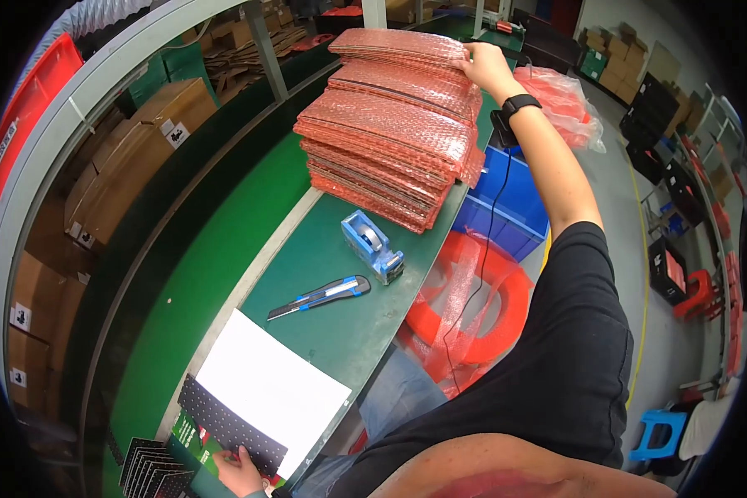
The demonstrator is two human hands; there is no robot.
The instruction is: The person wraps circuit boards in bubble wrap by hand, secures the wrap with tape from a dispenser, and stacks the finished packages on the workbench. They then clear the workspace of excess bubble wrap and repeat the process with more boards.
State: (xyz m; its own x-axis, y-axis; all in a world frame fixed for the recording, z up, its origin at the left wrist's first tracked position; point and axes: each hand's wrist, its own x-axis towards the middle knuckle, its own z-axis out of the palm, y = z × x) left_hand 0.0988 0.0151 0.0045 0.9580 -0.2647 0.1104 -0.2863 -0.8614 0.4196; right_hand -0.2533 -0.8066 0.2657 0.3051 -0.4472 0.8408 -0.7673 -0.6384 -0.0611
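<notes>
My right hand (485, 68) reaches far forward, its fingers closed on the near-right corner of the top flat piece of red bubble wrap (398, 43). That piece lies on a tall, uneven stack of the same bubble wrap (390, 124). Low in the view, my left hand (239, 473) grips the lower edge of a black panel dotted with small holes (232, 423). A green printed card (188, 433) shows beside and below the panel. The panel overlaps a white sheet (270, 378). Between the hands lie a blue-and-black utility knife (322, 297) and a blue tape dispenser (373, 246).
The narrow green table (307, 332) runs beside a green conveyor (199, 266). More dotted black panels (151, 469) stand at the lower left. A blue crate (506, 203) and a red bubble-wrap roll (506, 307) sit right of the table. Cardboard boxes (133, 158) line the left.
</notes>
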